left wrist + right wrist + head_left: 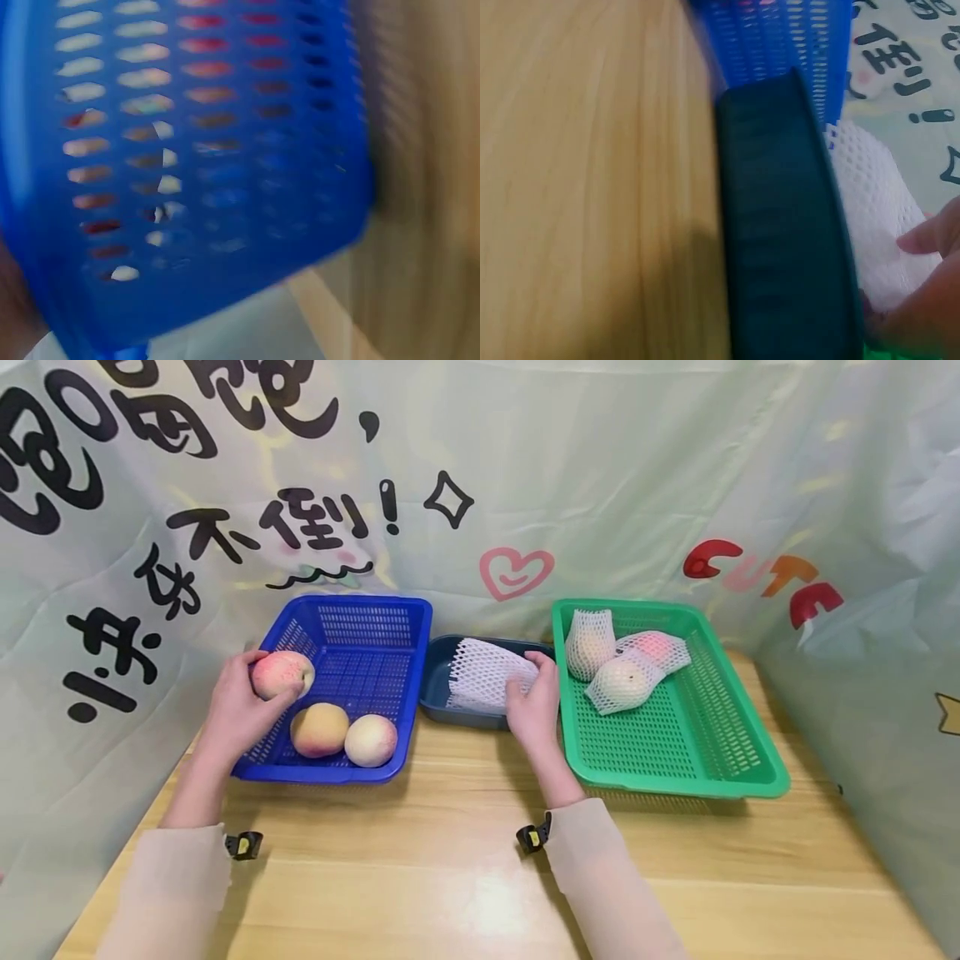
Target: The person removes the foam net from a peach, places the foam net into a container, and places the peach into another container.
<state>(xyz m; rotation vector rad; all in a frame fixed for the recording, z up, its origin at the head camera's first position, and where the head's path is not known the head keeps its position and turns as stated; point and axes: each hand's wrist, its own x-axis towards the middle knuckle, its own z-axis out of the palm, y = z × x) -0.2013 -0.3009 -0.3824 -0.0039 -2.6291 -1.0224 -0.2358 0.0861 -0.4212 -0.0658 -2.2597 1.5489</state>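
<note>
Two of your hands are engaged. Your left hand [242,706] is curled round a pink peach [277,674], thumb at its near side and fingers behind, at the left side of the blue basket [352,672]. Inside that basket, toward its front wall, you have a yellow peach [320,729] and a pale peach [371,741] lying side by side.

Your right hand [536,706] is partly closed, thumb and fingers pinching the right end of the white foam netting [480,675]. The netting lies in the dark tray [468,718], which stands between the two baskets; the right wrist view shows your thumb against the mesh.

To the right of the tray is the green basket [637,752]. Three netted fruits [622,683] are grouped toward its back left, each in a white sleeve. Both baskets and the tray stand on the wooden table [450,860]. Your left wrist view is blurred and shows mainly the blue basket's perforated wall; finger detail cannot be told from it.
</note>
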